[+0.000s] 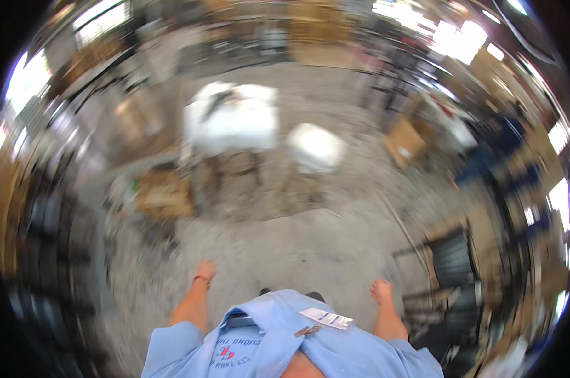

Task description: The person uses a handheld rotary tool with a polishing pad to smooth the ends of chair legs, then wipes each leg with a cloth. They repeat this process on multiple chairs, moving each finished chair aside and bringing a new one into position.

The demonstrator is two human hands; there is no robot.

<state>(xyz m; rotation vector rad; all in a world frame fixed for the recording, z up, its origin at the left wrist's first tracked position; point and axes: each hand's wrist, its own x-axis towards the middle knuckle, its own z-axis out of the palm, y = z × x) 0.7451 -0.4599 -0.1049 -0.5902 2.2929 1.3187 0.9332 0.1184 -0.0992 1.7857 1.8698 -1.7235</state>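
Observation:
My left hand (206, 271) hangs at my left side above the concrete floor, with a reddish band at its wrist. It looks compact and curled, with nothing visible in it, though motion softens its outline. On the other side, my right hand (381, 290) hangs with its fingers curled in, and no object shows there. Neither hand touches anything. Nearest to the right hand are dark metal-framed chairs (452, 258). A light blue shirt (272, 340) with a badge covers my body, and dark shoe tips show below it.
Ahead stand a white-covered table (234, 123) and a smaller white-topped stool (315, 148). A brown box (164, 194) sits left of them, and an open carton (406, 142) lies right. A thin pole (401, 227) lies near the chairs. Farther right is a blurred person (496, 148) in dark clothes.

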